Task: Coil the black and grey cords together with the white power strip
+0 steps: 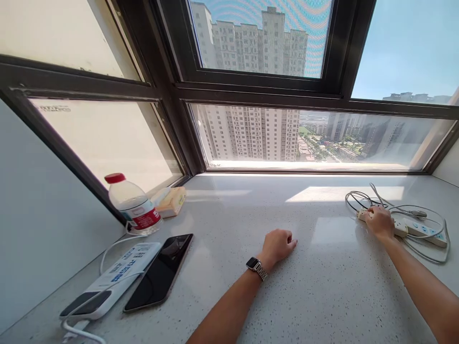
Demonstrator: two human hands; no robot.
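Note:
My left hand (pixel 278 244) rests on the speckled white sill (pixel 304 286), fingers loosely curled, holding nothing; a metal watch sits on its wrist. Far to the right, my right hand (pixel 379 221) lies on one end of a white power strip (pixel 419 228) and grips it. A tangle of grey-white cable (pixel 362 198) loops around the strip and behind the hand. The part of the strip under my fingers is hidden.
At the left stand a water bottle with a red cap (pixel 133 204), a small tissue pack (pixel 172 200), a black phone (pixel 160 272) lying flat and a white power bank (pixel 111 282) with a white cord. Dark window frames (pixel 258 93) close off the back.

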